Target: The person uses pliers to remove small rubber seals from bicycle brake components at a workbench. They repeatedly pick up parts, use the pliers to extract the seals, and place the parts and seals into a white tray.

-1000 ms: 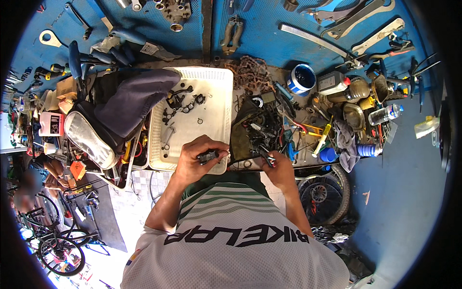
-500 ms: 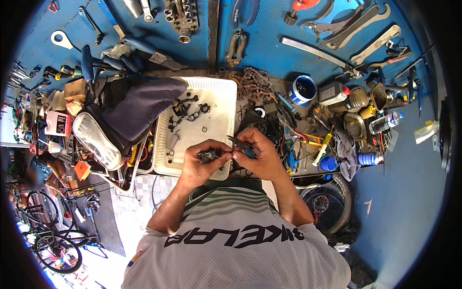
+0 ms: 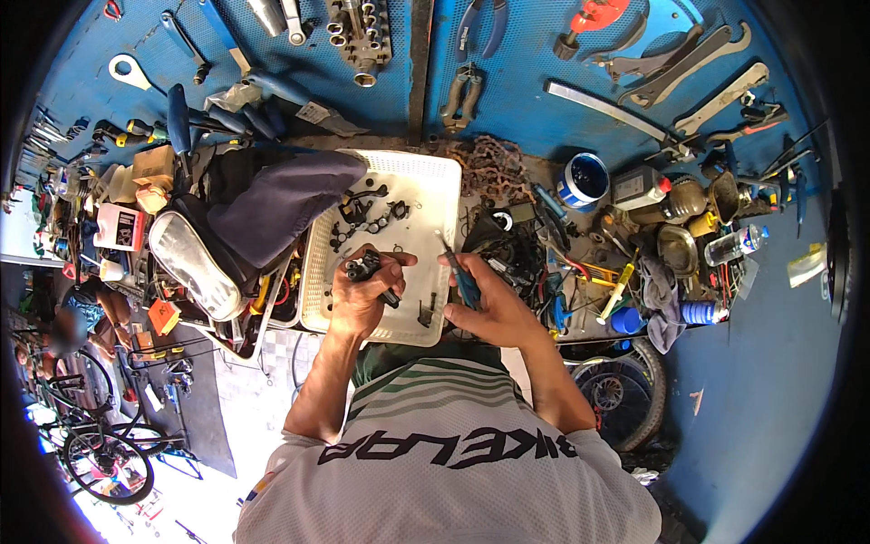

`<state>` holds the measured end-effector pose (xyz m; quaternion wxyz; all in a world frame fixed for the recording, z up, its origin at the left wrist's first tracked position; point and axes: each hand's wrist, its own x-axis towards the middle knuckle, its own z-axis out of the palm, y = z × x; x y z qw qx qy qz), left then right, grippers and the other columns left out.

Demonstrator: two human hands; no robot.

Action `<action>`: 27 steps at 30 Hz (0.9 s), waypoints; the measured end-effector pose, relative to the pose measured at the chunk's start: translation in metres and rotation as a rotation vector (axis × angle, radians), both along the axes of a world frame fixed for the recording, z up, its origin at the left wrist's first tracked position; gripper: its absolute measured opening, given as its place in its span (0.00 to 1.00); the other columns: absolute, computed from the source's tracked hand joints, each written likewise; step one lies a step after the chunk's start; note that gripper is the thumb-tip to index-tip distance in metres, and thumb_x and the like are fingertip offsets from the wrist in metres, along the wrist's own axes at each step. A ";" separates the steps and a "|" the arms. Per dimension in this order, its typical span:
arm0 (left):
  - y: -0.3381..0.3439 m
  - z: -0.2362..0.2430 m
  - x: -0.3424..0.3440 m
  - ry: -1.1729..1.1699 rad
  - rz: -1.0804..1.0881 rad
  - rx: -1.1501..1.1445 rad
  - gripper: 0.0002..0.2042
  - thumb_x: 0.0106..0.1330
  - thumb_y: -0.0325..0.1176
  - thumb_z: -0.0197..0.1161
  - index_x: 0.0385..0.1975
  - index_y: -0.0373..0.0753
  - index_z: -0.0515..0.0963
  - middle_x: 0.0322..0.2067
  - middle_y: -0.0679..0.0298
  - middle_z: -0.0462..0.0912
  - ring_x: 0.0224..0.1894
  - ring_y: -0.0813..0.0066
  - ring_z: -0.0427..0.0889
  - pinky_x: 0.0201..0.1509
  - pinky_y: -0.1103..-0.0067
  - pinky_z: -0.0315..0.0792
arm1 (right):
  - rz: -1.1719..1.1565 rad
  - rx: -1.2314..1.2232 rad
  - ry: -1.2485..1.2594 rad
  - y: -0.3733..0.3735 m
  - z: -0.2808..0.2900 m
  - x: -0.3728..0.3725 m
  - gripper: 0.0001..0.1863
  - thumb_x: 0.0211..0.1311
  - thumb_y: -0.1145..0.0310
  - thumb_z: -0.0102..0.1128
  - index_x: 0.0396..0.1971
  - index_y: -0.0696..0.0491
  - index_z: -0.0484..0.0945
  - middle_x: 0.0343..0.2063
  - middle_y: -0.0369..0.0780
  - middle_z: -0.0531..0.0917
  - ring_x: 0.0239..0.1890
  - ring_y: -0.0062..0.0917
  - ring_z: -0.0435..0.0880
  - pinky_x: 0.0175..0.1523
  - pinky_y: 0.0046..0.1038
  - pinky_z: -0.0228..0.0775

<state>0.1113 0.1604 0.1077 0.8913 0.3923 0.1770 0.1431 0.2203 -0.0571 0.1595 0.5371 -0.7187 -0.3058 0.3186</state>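
Over the white plastic basket (image 3: 412, 163), my left hand (image 3: 362, 304) is closed around a small black mechanical part (image 3: 364, 267), its fingers covering much of it. My right hand (image 3: 494, 304) is at the basket's right edge, wrapped round a slim blue-handled tool (image 3: 465, 279) whose thin metal tip points up and away from me. The two hands are apart, and the tool does not touch the part. Inside the basket, several small black parts (image 3: 362, 213) lie toward the back, and another dark piece (image 3: 425, 313) lies near the front between my hands.
Left of the basket are a dark cloth (image 3: 272, 208) and a clear-topped case (image 3: 190, 263). On the right lie tangled chains (image 3: 494, 168), a blue-and-white tub (image 3: 583, 181), bottles and loose tools. A blue pegboard (image 3: 517, 82) with hanging tools rises behind. A bicycle wheel (image 3: 621, 394) stands below the bench.
My hands have come apart from where they met over the basket. The left has turned the black part more into view; the right has tipped the tool upward. The whole view has shifted slightly.
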 end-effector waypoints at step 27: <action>0.016 -0.001 -0.017 -0.151 0.024 -0.115 0.13 0.65 0.21 0.78 0.48 0.31 0.87 0.41 0.46 0.90 0.32 0.66 0.86 0.39 0.73 0.81 | -0.111 -0.059 -0.913 0.031 0.033 -0.020 0.20 0.61 0.62 0.79 0.52 0.52 0.89 0.40 0.40 0.85 0.40 0.37 0.84 0.45 0.37 0.79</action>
